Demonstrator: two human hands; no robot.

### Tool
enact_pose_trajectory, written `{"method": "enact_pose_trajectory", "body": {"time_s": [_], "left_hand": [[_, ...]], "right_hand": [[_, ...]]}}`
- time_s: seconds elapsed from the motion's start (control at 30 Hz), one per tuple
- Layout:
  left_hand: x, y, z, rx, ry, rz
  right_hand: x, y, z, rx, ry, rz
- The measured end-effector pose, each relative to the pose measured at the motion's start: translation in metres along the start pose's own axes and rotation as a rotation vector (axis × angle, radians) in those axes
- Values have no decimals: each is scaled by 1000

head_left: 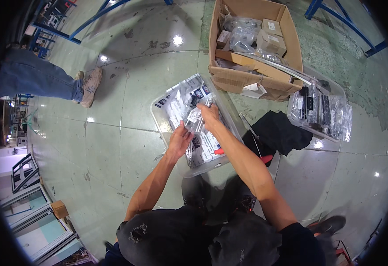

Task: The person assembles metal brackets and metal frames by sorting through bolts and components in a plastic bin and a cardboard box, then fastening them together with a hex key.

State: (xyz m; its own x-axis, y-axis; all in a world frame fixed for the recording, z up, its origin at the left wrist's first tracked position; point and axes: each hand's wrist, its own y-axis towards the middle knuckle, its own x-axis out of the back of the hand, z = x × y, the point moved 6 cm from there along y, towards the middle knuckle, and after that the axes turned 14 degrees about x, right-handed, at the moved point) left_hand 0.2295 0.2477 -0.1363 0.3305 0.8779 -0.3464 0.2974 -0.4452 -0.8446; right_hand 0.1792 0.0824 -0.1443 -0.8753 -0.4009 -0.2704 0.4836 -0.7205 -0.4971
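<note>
A clear plastic bag [194,116] with a white label and shiny metal-looking parts is held over a translucent plastic bin [162,138] on the floor in front of me. My right hand [209,116] is closed round the bag's right side. At its lower left edge, the fingers of my left hand [180,141] pinch the plastic. Printed white sheets [206,145] line the bin beneath both hands. Small dark pieces [197,100] show just beyond the bag; their kind is unclear. A red-handled tool [219,151] lies in the bin, partly hidden by my right forearm.
Beyond the bin to the right stands an open cardboard box [229,80] holding bagged parts and small cartons. A second bin [341,94] carries bagged black parts. Black cloth [282,132] and a red-handled tool [266,158] lie nearby. Another person's shoe [90,87] is at left.
</note>
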Motion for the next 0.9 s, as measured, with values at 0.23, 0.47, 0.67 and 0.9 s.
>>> {"method": "enact_pose_trajectory", "body": {"time_s": [0.23, 0.47, 0.67, 0.9], "left_hand": [[-15, 0, -31, -118, 42, -3], [-35, -39, -71, -577, 431, -303], [-9, -32, -79, -520, 378, -256], [11, -46, -52, -491, -112, -123]], "right_hand": [[-11, -12, -23, -148, 553, 136], [-19, -44, -24, -237, 599, 149], [-35, -62, -15, -294, 544, 250], [-32, -92, -2, -197, 298, 274]]}}
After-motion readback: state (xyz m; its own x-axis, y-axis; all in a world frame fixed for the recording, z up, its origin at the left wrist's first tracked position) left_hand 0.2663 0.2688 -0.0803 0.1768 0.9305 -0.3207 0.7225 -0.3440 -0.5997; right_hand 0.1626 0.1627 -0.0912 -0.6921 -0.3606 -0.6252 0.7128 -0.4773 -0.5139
